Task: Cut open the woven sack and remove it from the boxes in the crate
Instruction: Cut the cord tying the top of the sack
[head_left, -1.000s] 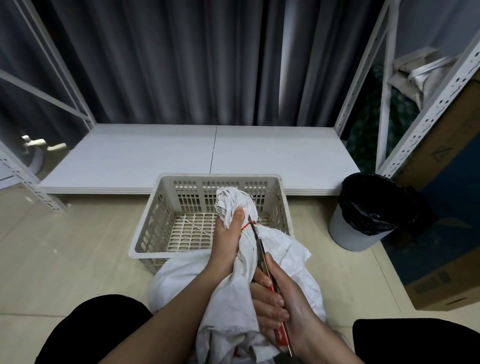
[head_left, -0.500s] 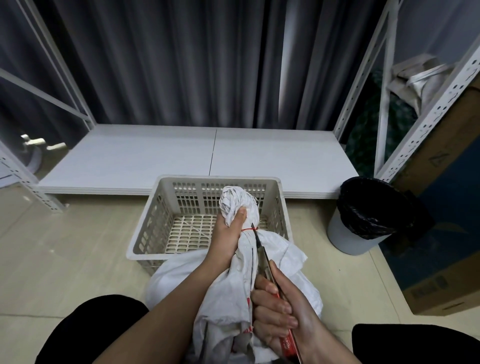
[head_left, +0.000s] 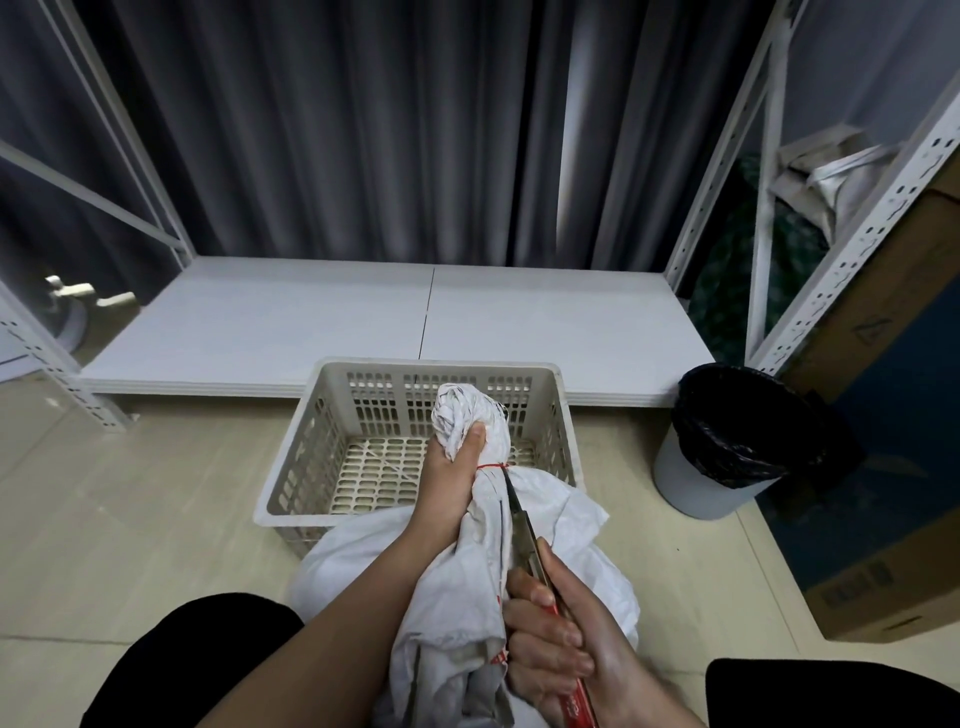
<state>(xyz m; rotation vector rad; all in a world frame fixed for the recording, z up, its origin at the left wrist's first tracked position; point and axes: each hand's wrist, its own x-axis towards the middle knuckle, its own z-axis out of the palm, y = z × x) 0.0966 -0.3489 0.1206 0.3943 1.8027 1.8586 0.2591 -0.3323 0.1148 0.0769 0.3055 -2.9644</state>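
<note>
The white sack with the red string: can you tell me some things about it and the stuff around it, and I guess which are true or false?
1. The left hand grips the tied neck of the white woven sack. True.
2. The tool's thin dark blade has its tip at the thin red string tied round the sack's neck. True.
3. The beige slotted plastic crate is full of boxes. False: its slotted floor shows, with no boxes in sight.
4. The grey bin with a black liner lies tipped on its side. False: it stands upright.
5. The right hand is empty. False: its fingers curl round the tool's red handle.
</note>
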